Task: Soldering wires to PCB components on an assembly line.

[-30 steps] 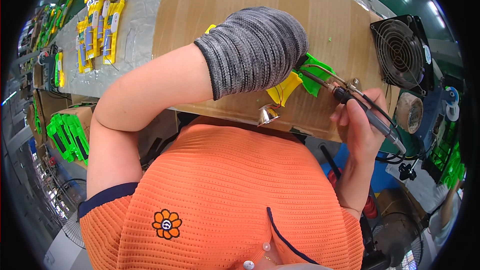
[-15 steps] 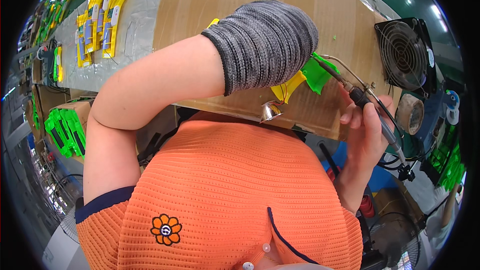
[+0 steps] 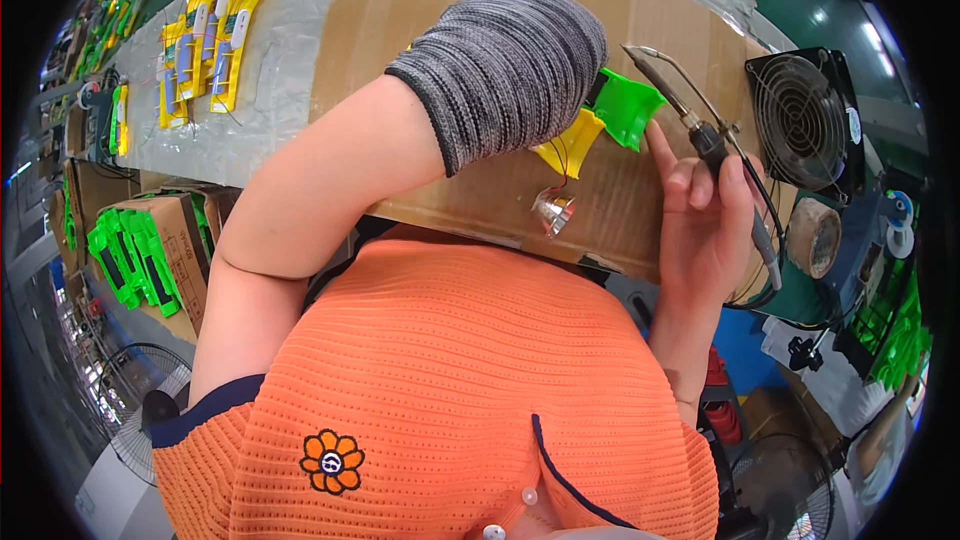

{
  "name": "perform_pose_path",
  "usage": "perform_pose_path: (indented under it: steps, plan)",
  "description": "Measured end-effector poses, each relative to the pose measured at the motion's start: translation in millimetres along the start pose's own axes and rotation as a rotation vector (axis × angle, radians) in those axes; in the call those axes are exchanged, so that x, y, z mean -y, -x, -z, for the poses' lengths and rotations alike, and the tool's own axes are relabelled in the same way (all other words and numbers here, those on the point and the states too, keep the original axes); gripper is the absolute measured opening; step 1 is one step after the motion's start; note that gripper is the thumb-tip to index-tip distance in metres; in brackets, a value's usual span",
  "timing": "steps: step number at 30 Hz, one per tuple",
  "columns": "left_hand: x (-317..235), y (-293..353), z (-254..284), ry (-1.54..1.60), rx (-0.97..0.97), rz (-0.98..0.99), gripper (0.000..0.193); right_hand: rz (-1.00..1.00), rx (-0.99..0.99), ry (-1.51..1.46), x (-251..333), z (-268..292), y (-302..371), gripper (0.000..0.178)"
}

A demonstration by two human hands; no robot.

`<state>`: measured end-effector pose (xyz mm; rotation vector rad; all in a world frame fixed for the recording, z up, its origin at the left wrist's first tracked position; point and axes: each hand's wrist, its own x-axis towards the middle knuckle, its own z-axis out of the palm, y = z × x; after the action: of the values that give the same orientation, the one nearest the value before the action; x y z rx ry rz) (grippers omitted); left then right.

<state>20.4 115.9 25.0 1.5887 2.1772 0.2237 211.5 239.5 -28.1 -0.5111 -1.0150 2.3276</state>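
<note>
My right hand (image 3: pixel 702 215) is wrapped round the dark handle of a soldering iron (image 3: pixel 709 147). A thin curved metal tube runs along the iron, and its tip points away from me over the cardboard. My right index fingertip is at the edge of a green plastic part (image 3: pixel 632 112). Beside that lies a yellow plastic part (image 3: pixel 574 144), with thin wires running to a silver reflector cup (image 3: pixel 556 212) near the front edge. A grey striped knit sleeve (image 3: pixel 505 75) covers my left forearm. It hides my left hand, which is nearest the green and yellow parts.
A cardboard sheet (image 3: pixel 420 0) covers the bench. Several yellow parts with blue cylinders (image 3: pixel 215 50) lie at the far left. A box of green parts (image 3: pixel 135 258) stands to the left. At the right are a black fan (image 3: pixel 800 120) and a tape roll (image 3: pixel 814 237).
The soldering iron's tip has moved away from the green part, toward the far side. My right hand has shifted left and away from me. The sleeved left arm and green part have moved slightly farther off.
</note>
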Motion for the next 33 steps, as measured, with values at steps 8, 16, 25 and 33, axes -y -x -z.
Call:
perform_pose_path:
  steps: [8, 16, 25, 33]
  plan:
    - [12.1, 8.8, 0.5, -0.018, -0.098, 0.069, 0.016, 0.038, 0.013, 0.037, 0.6, 2.8, 6.3, 0.006]
    - [82.7, 84.7, 37.0, -0.129, -0.508, -0.101, 0.023, 0.100, 0.002, 0.052, 3.5, 11.1, 19.4, 0.013]
    - [97.9, 115.7, -5.6, -0.214, -0.450, -0.388, 0.025, 0.051, 0.036, 0.088, -4.4, 3.2, 30.1, 0.009]
    - [66.6, 77.4, -14.3, 0.134, -0.496, -0.474, 0.020, -0.006, 0.021, 0.152, -6.4, -18.5, 44.4, 0.006]
